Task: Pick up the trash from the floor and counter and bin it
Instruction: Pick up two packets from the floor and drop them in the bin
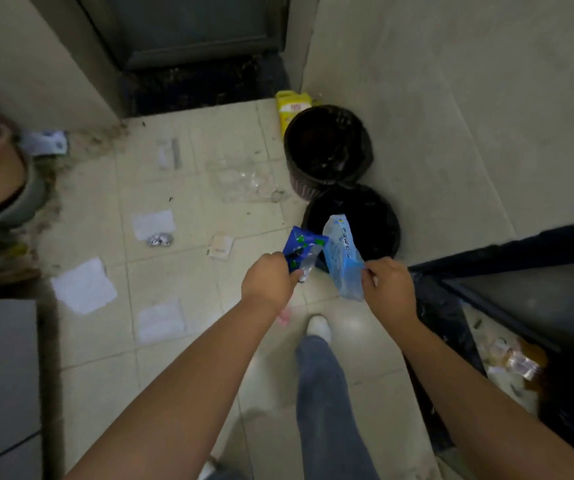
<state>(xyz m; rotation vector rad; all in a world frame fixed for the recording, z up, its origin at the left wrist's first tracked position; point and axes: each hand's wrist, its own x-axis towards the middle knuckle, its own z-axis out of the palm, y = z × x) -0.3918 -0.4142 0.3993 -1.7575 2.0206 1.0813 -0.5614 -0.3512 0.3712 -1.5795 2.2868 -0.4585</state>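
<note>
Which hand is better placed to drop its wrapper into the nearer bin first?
The right hand. Its light blue wrapper already overlaps the nearer bin's opening, while the left hand's dark blue wrapper sits beside the rim, over floor.

Your hands sit just short of the near bin [375,216], and its open mouth lies clear ahead of them. The far bin [327,143] stands touching it, beyond, with a yellow carton [290,109] wedged behind against the wall [451,98]. That wall closes off the right of both bins; the dark counter edge [520,251] hems in your right arm. To the left the floor [192,375] is open (littered only with flat papers [84,285] and a clear plastic wrap [244,178]). Your own leg [323,393] stands between the arms below.
</note>
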